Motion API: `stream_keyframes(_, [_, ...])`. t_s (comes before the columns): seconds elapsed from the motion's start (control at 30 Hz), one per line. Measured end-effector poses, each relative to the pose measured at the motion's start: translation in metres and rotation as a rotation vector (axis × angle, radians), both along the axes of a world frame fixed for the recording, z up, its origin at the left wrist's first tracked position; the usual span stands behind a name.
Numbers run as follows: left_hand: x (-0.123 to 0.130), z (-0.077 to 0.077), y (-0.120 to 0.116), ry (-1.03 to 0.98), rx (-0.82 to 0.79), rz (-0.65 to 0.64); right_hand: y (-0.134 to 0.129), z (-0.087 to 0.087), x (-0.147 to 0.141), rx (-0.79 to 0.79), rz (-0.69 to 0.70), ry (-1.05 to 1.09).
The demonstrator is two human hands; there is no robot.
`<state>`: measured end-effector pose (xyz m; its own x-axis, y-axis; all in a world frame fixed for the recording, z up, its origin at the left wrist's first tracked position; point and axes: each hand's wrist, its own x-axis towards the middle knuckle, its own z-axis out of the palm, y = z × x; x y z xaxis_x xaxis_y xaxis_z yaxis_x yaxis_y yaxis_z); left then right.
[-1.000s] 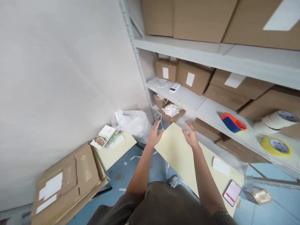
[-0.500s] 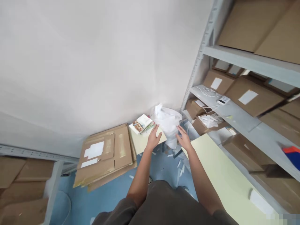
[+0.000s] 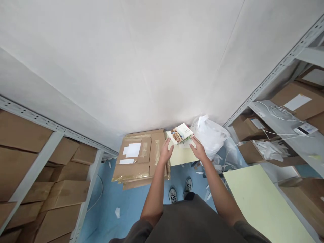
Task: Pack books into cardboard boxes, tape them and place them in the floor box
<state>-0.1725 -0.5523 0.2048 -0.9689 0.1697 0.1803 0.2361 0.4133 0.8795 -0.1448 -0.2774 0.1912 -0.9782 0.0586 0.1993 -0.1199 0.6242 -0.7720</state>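
Both hands are stretched forward over a small pale yellow table (image 3: pixel 182 157) by the wall. My left hand (image 3: pixel 166 150), fingers spread, is at the left edge of a booklet (image 3: pixel 182 132) with a food picture on its cover. On the booklet's right side is my right hand (image 3: pixel 198 148), also spread and holding nothing. Whether either hand touches the booklet cannot be told. Another greenish printed item shows partly under the booklet. Flattened cardboard (image 3: pixel 141 157) is stacked to the left, and a white plastic bag (image 3: pixel 210 135) bulges to the right.
Shelves of cardboard boxes (image 3: pixel 58 199) stand at the left. The right-hand shelf (image 3: pixel 273 114) carries boxes, a white cable and a power strip (image 3: pixel 305 129). A pale yellow board (image 3: pixel 268 206) lies at the lower right. Paper scraps litter the blue floor (image 3: pixel 108 206).
The view has turned left, so the table, booklet and bag appear further right. My hands are now on either side of the booklet instead of nearer the bag, with fingers still apart.
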Motion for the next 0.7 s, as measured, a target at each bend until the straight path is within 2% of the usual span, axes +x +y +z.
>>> stream_keyframes(0.17, [-0.027, -0.02, -0.002, -0.073, -0.082, 0.043, 0.006, -0.04, -0.043, -0.021, 0.022, -0.102])
stream_keyframes(0.37, [-0.08, -0.054, 0.013, -0.165, -0.17, 0.038, 0.013, -0.09, -0.086, -0.018, 0.062, -0.277])
stream_keyframes(0.53, [-0.138, -0.084, 0.035, -0.256, -0.254, -0.041, 0.009, -0.112, -0.1, 0.023, 0.105, -0.439])
stream_keyframes(0.7, [-0.194, -0.121, 0.047, -0.341, -0.465, -0.146, -0.004, -0.128, -0.116, 0.104, 0.14, -0.6])
